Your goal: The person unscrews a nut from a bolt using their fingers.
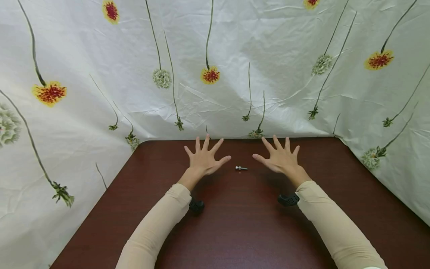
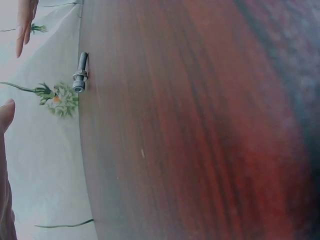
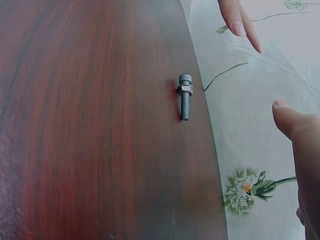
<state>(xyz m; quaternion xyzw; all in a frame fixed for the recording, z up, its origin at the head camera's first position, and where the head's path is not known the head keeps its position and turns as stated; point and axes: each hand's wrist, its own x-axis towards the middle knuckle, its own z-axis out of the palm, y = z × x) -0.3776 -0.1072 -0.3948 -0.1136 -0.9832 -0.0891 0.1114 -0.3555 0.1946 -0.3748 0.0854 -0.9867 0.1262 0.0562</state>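
A small metal bolt (image 1: pixel 241 168) with a nut (image 3: pixel 185 90) threaded near its head lies on the dark red-brown table (image 1: pixel 235 231). Its round head points left in the head view and its threaded end right. My left hand (image 1: pixel 203 158) is left of the bolt, palm down, fingers straight and spread, holding nothing. On the other side, my right hand (image 1: pixel 280 158) is spread the same way, also holding nothing. Both thumbs point inward toward the bolt, apart from it. In the left wrist view the bolt (image 2: pixel 81 72) shows beyond the thumb (image 2: pixel 7 115).
A white cloth (image 1: pixel 228 104) printed with flowers hangs behind the table's far edge and along both sides. Black wrist devices (image 1: pixel 288 200) sit under the cream sleeves (image 1: pixel 158 224). A tiny pale speck (image 2: pixel 142 152) marks the wood.
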